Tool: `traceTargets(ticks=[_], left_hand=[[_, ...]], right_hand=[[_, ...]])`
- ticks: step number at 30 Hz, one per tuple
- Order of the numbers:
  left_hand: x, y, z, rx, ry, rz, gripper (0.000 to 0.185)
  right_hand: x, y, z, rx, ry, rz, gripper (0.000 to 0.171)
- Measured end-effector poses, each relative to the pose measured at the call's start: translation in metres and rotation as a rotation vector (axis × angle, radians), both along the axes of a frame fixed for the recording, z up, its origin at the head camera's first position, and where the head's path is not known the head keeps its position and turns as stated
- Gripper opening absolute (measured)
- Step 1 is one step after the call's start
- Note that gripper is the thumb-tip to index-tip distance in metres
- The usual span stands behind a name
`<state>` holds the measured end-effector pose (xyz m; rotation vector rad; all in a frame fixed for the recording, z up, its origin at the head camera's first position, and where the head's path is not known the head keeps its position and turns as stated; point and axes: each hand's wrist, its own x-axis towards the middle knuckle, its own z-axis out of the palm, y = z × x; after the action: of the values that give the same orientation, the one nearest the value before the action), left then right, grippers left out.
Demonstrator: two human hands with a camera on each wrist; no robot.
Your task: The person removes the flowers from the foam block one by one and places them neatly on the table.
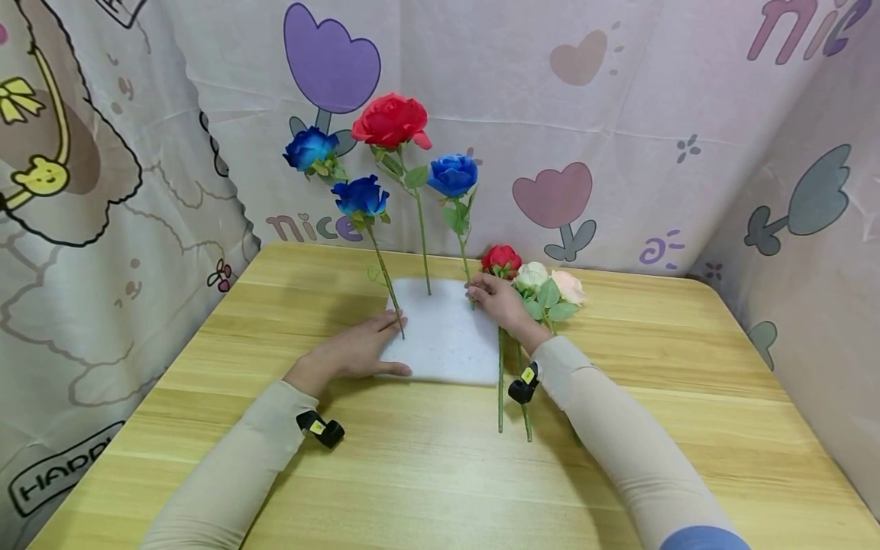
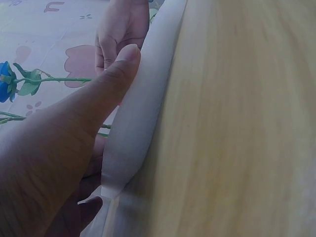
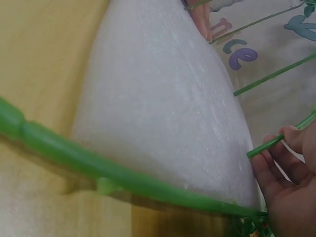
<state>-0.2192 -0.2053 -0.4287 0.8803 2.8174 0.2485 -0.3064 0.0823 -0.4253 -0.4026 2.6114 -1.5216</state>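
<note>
A white foam block (image 1: 443, 336) lies on the wooden table (image 1: 426, 473). Four artificial roses stand in it: two blue ones (image 1: 311, 149) (image 1: 360, 195), a tall red one (image 1: 389, 121) and a third blue rose (image 1: 452, 176). My left hand (image 1: 364, 347) rests flat on the block's left side, its thumb (image 2: 98, 98) along the front edge (image 2: 143, 98). My right hand (image 1: 484, 294) pinches the third blue rose's stem (image 3: 276, 140) just above the foam (image 3: 158, 98).
Beside my right wrist lie a small red rose (image 1: 501, 260), a white one (image 1: 532, 276) and a pink one (image 1: 569, 286), their green stems (image 1: 500, 397) running toward me. A printed cloth backdrop (image 1: 619, 114) encloses the table at the back and sides.
</note>
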Motion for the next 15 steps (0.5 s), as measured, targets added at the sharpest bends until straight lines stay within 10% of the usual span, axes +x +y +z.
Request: traceTargets(ticks=[15], left_hand=[[-0.0003,-0.0005,-0.0024,-0.005,0.008,-0.008,0.114]], right_hand=[[0.0025,-0.005,0.0048,0.112,0.107,-0.044,0.016]])
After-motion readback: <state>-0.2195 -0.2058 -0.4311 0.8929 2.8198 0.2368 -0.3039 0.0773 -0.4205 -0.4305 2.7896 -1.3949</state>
